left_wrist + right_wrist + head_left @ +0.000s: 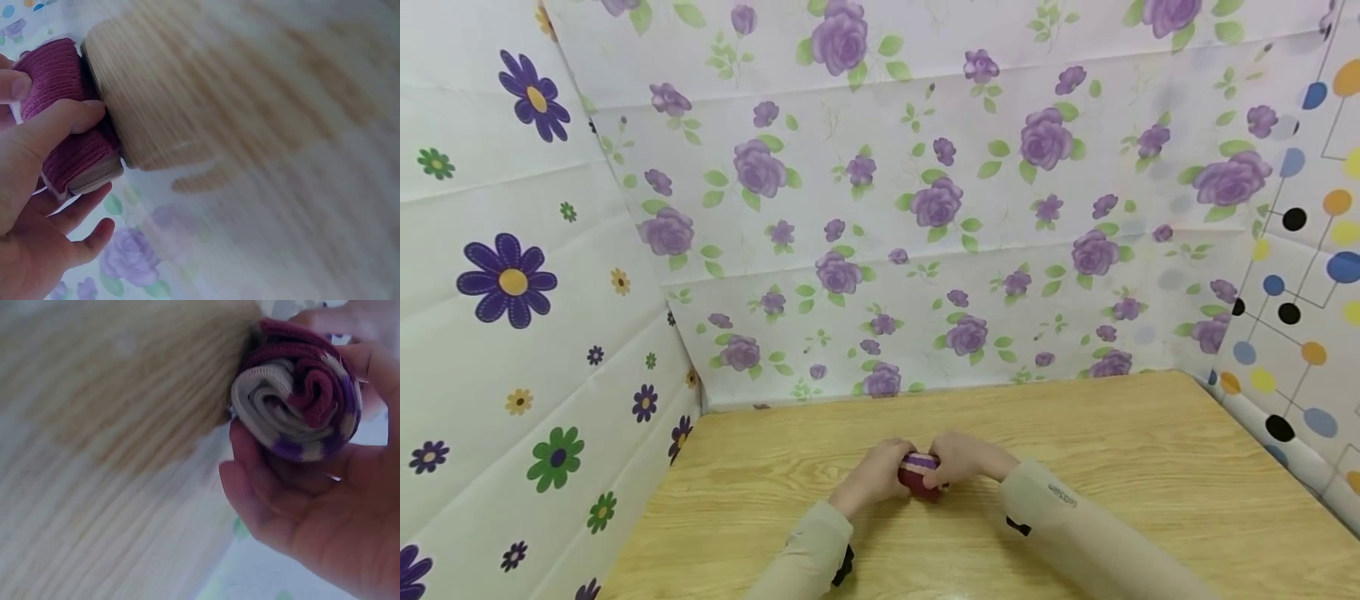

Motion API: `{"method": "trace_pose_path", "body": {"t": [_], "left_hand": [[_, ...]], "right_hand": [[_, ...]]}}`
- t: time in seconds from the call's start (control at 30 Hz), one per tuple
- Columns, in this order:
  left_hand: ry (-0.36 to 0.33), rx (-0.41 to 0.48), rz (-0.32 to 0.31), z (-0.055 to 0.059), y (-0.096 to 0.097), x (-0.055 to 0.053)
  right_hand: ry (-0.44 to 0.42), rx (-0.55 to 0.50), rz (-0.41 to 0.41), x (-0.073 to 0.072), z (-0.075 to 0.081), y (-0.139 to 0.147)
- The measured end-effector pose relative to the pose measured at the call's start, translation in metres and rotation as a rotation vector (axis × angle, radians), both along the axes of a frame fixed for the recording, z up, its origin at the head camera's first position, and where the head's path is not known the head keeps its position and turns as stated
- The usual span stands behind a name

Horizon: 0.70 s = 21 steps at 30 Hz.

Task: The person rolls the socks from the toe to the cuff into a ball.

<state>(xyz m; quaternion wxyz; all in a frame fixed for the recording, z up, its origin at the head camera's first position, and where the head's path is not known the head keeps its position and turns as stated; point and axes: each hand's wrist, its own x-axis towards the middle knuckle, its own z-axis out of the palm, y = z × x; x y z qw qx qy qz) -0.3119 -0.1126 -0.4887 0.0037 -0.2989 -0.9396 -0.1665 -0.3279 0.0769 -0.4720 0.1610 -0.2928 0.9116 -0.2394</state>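
Both hands hold one rolled-up knit sock [917, 483] on the wooden table. It is maroon, with purple and cream stripes at the far part. My left hand [878, 473] grips its left side, and in the left wrist view the thumb [65, 122] presses on the ribbed maroon knit. From the right, my right hand [961, 457] grips the other end. The right wrist view shows the spiral end of the sock roll [300, 403], with grey, maroon and purple layers, between the fingers and thumb. Part of the roll is covered by the hands.
The wood-grain table [760, 500] reaches back to a white sheet with purple roses [936, 200]. Daisy-print fabric [512, 283] hangs on the left, and dotted fabric [1315, 358] on the right. The sleeves are beige.
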Motion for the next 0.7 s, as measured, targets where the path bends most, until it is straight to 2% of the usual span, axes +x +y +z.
{"method": "trace_pose_path", "body": {"t": [0.1,0.27,0.43,0.5,0.7], "left_hand": [[-0.011,0.018,-0.010,-0.004,0.000,0.000],[-0.067,0.057,-0.023,-0.006,-0.001,-0.001],[-0.173,0.117,-0.035,-0.001,-0.006,-0.001],[-0.231,0.155,-0.033,0.002,-0.009,0.000],[-0.390,0.316,-0.025,0.011,-0.019,0.000]], "right_hand": [[0.072,0.011,0.016,0.008,0.002,-0.002],[0.206,0.061,0.046,0.017,0.006,-0.006],[0.277,0.086,0.099,0.021,0.006,-0.006],[0.244,0.043,0.113,0.020,0.006,-0.003],[0.056,-0.142,0.095,0.011,0.005,0.012]]}}
